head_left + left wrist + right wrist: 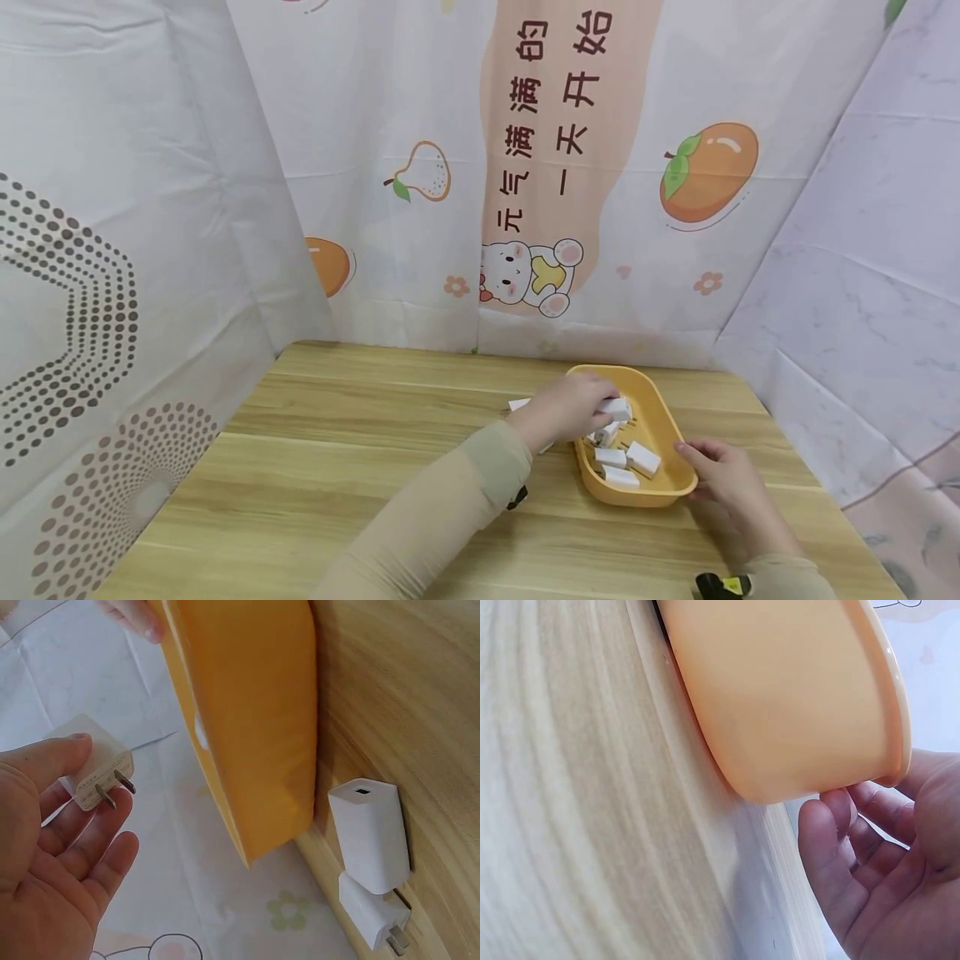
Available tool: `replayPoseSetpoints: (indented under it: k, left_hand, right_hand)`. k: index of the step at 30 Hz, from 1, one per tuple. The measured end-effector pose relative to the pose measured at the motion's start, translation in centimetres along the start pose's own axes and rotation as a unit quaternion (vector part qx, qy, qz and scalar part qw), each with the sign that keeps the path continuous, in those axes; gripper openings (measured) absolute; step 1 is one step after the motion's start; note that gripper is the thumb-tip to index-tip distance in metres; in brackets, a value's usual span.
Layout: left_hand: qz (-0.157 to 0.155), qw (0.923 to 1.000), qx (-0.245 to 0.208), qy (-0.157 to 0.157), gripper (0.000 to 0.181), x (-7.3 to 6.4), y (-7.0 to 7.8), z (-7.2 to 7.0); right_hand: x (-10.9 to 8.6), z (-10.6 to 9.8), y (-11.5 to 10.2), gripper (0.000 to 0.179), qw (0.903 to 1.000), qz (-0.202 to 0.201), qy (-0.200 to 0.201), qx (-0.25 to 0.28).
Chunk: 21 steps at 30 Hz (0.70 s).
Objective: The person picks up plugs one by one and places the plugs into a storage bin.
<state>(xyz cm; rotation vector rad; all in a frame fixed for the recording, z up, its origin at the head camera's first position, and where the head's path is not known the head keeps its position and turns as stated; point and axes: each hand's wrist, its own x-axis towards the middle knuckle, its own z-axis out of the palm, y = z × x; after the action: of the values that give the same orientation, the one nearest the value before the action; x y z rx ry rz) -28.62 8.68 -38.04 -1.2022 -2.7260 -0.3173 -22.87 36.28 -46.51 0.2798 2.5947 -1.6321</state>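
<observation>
My left hand (566, 408) pinches a white charger plug (101, 754) between thumb and fingers, its two metal prongs showing in the left wrist view. It is over the far left part of a yellow plastic tray (628, 498). Several more white charger plugs (643, 458) lie loose in the tray, some hidden behind the left hand. My right hand (727, 479) grips the tray at its near right corner, the thumb over the rim and the fingers against the outer wall, as the right wrist view shows.
On the wooden table (337, 467), left of the tray, lie two white charger plugs (367, 836), partly hidden by the left arm in the head view. A printed cloth (420, 275) hangs along the back edge, with more cloth at both sides.
</observation>
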Motion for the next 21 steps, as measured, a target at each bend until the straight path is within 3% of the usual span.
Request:
replayPoseSetpoints:
  k: [11, 21]
  left_hand:
    - [-0.009, 0.9977, 0.023, -0.063, 0.025, 0.6, 0.5, 2.0]
    - [0.011, 0.9978, 0.036, -0.055, 0.024, 0.5, 1.0, 1.9]
  right_hand:
    - [0.0, -0.1, 0.1, 0.063, 1.0000, -0.004, -0.003, -0.006]
    - [-0.1, -0.1, 0.1, 0.063, 1.0000, -0.005, -0.005, 0.000]
